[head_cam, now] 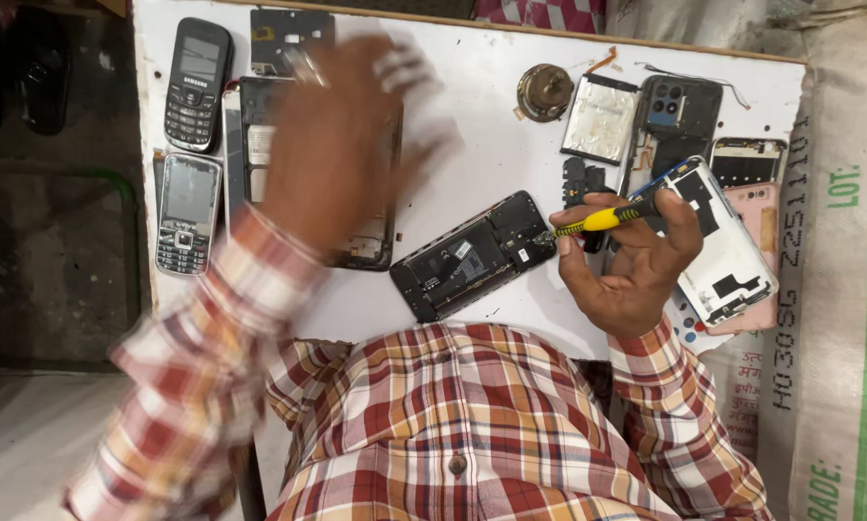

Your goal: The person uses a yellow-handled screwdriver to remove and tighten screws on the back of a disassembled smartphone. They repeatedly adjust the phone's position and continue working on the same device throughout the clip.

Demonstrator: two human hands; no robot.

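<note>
Holding a yellow screwdriver (602,220) in right hand (636,260); left hand (342,145) blurred, seemingly open.

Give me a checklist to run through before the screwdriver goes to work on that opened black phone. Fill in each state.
1. Screwdriver gripped in right hand: ok.
2. Tip at the end of the opened black phone: ok; exact contact cannot tell.
3. Left hand steadying the phone: not ok; it is blurred, over the dismantled phone frame further left.
4. Phone lying flat on the white table: ok.
5. Loose small black part lying close to the tip: not ok.
</note>
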